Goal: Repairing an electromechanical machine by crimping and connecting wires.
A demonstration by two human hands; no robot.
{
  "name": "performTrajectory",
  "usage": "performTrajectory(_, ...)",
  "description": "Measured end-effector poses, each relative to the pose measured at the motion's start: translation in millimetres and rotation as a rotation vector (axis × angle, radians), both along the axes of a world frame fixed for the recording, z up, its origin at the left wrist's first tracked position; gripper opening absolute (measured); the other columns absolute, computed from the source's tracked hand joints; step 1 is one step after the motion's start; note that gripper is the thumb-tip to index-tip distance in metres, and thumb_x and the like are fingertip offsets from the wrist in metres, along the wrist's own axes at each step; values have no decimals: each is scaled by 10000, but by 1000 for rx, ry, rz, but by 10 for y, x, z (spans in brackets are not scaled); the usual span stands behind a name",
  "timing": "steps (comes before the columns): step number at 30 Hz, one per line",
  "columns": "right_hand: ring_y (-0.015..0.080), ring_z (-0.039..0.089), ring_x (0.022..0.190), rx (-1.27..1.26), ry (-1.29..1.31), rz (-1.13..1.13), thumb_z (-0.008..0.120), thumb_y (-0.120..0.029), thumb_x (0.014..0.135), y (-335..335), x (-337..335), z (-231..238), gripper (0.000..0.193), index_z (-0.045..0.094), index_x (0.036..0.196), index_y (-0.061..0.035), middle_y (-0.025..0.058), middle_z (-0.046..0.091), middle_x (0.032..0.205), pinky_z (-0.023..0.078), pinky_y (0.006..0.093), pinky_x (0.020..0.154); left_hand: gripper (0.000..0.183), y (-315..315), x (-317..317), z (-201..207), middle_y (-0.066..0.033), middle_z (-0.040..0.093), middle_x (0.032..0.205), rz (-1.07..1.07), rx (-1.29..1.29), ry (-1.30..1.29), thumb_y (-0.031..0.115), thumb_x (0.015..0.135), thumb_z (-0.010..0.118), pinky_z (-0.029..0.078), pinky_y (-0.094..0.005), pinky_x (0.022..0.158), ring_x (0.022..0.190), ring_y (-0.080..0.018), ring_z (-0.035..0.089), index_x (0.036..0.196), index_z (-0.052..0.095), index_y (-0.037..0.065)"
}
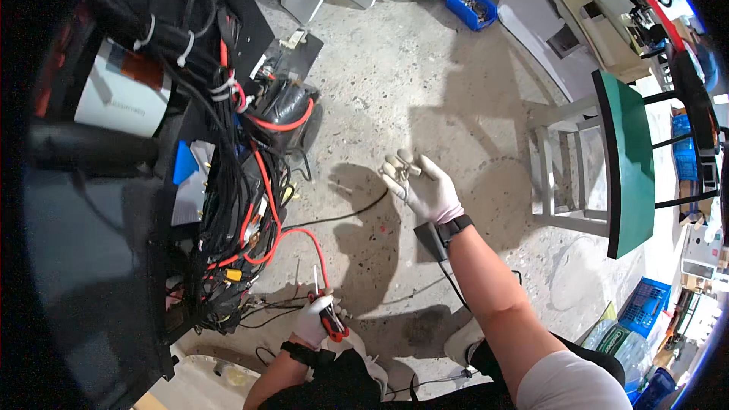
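My left hand (309,325), in a white glove, is closed round a screwdriver (332,322) with a red and black handle. Its thin metal shaft points away from me, beside the end of a red cable (310,232). My right hand (427,188), also gloved, is raised over the floor with the palm up and fingers partly curled. Small metal pieces (411,169) lie in it, too small to tell their exact kind. A black cabinet (99,235) stands at my left, with a thick bundle of black cables (231,205) along its side.
A blue bin (471,7) of small parts sits on the concrete floor (364,68) at the far side. To the right stands a stool (630,163) with a green top. A blue crate (645,306) and a plastic bottle (613,342) are at the near right.
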State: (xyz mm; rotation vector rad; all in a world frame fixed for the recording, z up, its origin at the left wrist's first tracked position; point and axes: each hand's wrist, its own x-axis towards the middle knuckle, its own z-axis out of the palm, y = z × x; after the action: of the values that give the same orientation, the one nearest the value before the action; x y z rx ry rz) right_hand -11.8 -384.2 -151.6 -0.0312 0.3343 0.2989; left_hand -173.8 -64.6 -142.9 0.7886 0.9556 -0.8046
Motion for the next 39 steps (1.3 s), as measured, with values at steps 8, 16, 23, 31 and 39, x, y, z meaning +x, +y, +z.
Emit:
performTrajectory(8,319,537,992,-140,314,-171,398,-185,935,-204,123,-394,230,499,970,18,174,552,1040,448,429,898,155,-80,84,-27,-47,541,715,14,-64,12,74,849,510,504,-405,674,647,-205,578,1003,509,95)
performTrajectory(16,205,521,773,-425,332,-328,441,-314,924,-1281,1139,-286,338,542,904,8,116,553,801,474,342,784,159,-56,108,-77,-82,573,720,-41,22,120,199,850,548,522,-400,666,673,-240,594,869,529,42)
performTrajectory(23,198,494,627,-991,266,-335,446,-436,904,-2238,2230,257,415,538,935,-33,70,514,734,420,297,573,149,-23,98,-12,-91,565,734,51,55,69,183,833,550,498,-335,649,662,-212,564,802,523,40)
performTrajectory(31,166,536,819,-669,-23,-302,493,-163,905,-2515,2594,104,243,532,1047,31,99,559,944,472,278,702,137,195,-80,298,-55,560,698,1,315,74,192,832,544,506,-317,642,653,-186,577,819,536,56)
performTrajectory(39,103,561,727,-953,-103,252,460,-192,935,-2578,2168,-122,202,552,994,-21,52,613,897,443,258,631,141,53,91,224,-58,556,689,-42,213,34,178,833,536,485,-299,624,620,-160,551,802,540,40)
